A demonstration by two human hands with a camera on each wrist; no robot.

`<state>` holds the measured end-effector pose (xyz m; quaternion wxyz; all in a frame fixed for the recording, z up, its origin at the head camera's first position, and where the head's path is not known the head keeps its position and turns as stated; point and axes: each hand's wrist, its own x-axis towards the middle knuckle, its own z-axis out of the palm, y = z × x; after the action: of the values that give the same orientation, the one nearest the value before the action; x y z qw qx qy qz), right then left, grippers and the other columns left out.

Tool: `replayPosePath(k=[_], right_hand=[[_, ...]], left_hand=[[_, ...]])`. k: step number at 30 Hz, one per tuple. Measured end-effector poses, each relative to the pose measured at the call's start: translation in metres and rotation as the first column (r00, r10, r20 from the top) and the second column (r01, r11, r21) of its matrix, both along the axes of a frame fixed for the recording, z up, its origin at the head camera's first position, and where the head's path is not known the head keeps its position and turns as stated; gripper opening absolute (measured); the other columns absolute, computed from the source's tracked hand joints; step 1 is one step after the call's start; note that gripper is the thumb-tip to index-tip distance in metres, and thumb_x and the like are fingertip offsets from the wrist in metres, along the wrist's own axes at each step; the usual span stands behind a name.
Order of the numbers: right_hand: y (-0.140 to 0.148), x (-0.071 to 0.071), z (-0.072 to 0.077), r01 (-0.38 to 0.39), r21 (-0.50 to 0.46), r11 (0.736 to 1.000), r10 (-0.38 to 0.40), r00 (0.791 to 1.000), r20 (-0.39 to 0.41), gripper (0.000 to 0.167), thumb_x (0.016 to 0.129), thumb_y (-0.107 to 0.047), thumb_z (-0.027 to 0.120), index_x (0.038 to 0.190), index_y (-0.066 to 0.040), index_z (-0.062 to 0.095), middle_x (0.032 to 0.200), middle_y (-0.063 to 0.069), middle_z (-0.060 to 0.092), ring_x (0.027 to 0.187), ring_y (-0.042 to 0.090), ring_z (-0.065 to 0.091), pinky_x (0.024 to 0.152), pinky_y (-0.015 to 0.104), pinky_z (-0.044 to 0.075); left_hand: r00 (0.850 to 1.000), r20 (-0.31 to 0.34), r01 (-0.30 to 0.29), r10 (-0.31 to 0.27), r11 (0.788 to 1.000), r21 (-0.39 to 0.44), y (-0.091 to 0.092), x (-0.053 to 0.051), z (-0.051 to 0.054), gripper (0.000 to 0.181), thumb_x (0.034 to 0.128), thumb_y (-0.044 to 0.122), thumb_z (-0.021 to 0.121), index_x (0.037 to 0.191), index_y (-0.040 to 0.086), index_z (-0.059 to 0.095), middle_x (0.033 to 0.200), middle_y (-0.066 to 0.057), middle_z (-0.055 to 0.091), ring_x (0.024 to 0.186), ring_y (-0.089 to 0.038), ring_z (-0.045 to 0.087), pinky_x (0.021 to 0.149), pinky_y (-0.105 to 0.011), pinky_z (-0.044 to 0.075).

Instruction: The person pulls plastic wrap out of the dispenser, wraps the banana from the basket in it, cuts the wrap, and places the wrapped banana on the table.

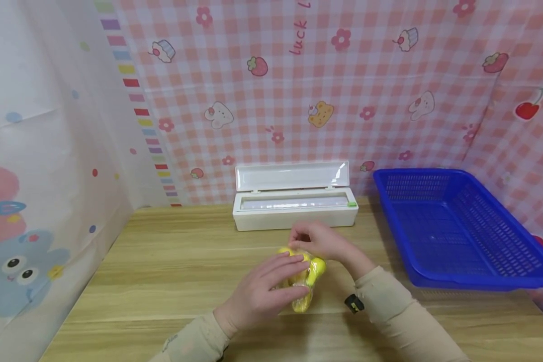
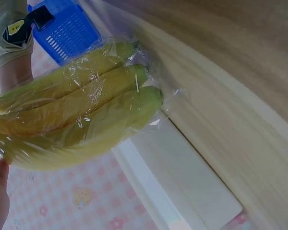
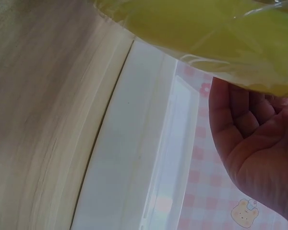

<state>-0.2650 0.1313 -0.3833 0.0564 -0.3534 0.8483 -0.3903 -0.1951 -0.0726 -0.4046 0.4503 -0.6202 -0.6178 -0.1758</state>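
A bunch of yellow bananas (image 1: 315, 270) lies low over the wooden table, wrapped in clear plastic film. My left hand (image 1: 262, 286) holds it from the left, with fingers across the top and the thumb along the near side. At the far end of the bunch, my right hand (image 1: 321, 242) has its fingers curled against the wrapped fruit; its fingertips are partly hidden. In the left wrist view several bananas (image 2: 86, 100) show side by side under wrinkled film, with loose film beyond their tips. Wrapped fruit (image 3: 206, 38) covers the right fingertips in the right wrist view.
Behind the hands stands a white cling film dispenser (image 1: 271, 220), its lid (image 1: 294, 177) raised and a roll inside. A blue plastic basket (image 1: 427, 277) sits at the right. Patterned cloth (image 1: 276, 100) hangs along the table's back edge.
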Motion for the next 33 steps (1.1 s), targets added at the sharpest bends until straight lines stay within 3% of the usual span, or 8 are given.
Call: replayPosePath(k=[5,8,17,23,33], right_hand=[[-0.001,-0.002,0.001,0.006,0.029,1.000,-0.007,1.000,0.025,0.009,0.095,-0.014,0.067,0.086,-0.012,0.066,0.077,-0.008,0.063,0.072,0.009,0.056,0.067,0.025,0.049],[0.000,-0.004,0.000,-0.016,0.033,0.999,0.014,0.999,0.041,0.009,0.094,-0.013,0.067,0.086,-0.011,0.067,0.078,-0.008,0.063,0.073,0.009,0.056,0.069,0.025,0.049],[0.001,-0.011,-0.003,-0.083,0.009,0.997,0.079,0.975,0.209,0.006,0.094,-0.010,0.066,0.089,-0.006,0.067,0.082,-0.003,0.064,0.077,0.011,0.058,0.072,0.026,0.052],[0.002,-0.014,-0.009,-0.115,-0.007,0.993,0.114,0.974,0.195,0.005,0.090,-0.007,0.068,0.087,-0.004,0.066,0.078,-0.003,0.061,0.074,0.011,0.056,0.068,0.024,0.050],[-0.003,-0.011,-0.011,-0.054,0.003,0.999,0.053,0.978,0.203,0.011,0.087,-0.011,0.073,0.082,-0.006,0.065,0.071,-0.004,0.059,0.066,0.009,0.053,0.060,0.021,0.046]], left_hand=[[1.000,0.014,-0.017,0.017,0.999,-0.037,-0.001,0.000,-0.001,0.015,0.0967,0.011,0.062,0.105,0.012,0.075,0.118,-0.014,0.069,0.114,-0.029,0.064,0.101,-0.047,0.049],[1.000,-0.009,-0.019,0.019,0.999,-0.039,-0.002,-0.001,-0.001,0.016,0.0977,0.011,0.061,0.104,0.013,0.075,0.117,-0.013,0.070,0.112,-0.027,0.065,0.101,-0.046,0.049],[0.997,-0.077,-0.001,-0.002,0.999,-0.044,-0.004,-0.001,0.001,0.019,0.0976,0.007,0.059,0.101,0.015,0.076,0.114,-0.012,0.070,0.110,-0.027,0.066,0.098,-0.046,0.051],[0.993,-0.114,-0.001,-0.006,0.998,-0.058,-0.004,0.001,0.003,0.021,0.0981,0.007,0.057,0.102,0.017,0.076,0.113,-0.011,0.071,0.108,-0.025,0.067,0.097,-0.045,0.052],[0.992,-0.129,0.001,-0.010,0.998,-0.068,-0.010,0.003,0.000,0.018,0.0966,0.008,0.061,0.104,0.017,0.075,0.114,-0.011,0.071,0.109,-0.025,0.067,0.096,-0.045,0.053]])
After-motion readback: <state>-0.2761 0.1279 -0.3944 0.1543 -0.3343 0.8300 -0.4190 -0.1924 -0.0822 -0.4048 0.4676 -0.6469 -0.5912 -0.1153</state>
